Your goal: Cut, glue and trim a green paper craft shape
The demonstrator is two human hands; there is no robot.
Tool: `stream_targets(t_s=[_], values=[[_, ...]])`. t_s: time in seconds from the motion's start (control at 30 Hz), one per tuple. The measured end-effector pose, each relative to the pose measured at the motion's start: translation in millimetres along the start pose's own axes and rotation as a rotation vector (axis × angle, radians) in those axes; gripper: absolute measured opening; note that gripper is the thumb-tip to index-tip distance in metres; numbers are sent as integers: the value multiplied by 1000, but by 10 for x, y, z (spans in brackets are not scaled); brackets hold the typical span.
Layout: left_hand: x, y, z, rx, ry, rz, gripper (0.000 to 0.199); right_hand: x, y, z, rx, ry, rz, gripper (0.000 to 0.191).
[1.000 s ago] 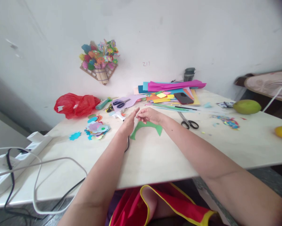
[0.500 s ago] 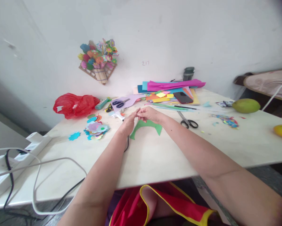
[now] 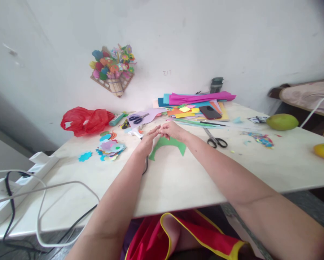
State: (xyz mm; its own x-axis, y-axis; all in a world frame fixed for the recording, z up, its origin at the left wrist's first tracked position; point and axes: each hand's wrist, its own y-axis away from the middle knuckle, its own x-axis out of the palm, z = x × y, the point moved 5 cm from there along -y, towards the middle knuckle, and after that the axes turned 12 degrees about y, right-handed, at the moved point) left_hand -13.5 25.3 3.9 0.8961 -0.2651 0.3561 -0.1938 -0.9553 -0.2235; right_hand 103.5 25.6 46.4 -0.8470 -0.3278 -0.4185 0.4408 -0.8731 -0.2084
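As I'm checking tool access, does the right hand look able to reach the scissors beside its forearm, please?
Probably yes: the scissors lie with handles uncovered, near the right hand, though it is occupied close to the left hand.

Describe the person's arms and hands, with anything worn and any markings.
The left forearm and right forearm are bare, with no sleeve, watch or bracelet in view. The left hand and right hand are ungloved. A small spot marks the right forearm near the wrist. Red cloth with yellow edging shows at the lap.
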Motion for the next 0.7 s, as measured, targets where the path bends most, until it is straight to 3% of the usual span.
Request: stream_targets(t_s=[0.13,0.3,0.47,0.7], values=[[27,31,-28,-20,33,-44,32,-127,-28,-60,11,-234,-66,13],[18,32,0,-70,145,-51,29,-209,-17,-111,69,-329,-86,12],[-30,16,10,-27,197,-34,29,-189,-20,-156,83,-312,-88,18],[-31,16,24,-94,241,-32,26,-118,-22,-145,48,-164,-117,17]])
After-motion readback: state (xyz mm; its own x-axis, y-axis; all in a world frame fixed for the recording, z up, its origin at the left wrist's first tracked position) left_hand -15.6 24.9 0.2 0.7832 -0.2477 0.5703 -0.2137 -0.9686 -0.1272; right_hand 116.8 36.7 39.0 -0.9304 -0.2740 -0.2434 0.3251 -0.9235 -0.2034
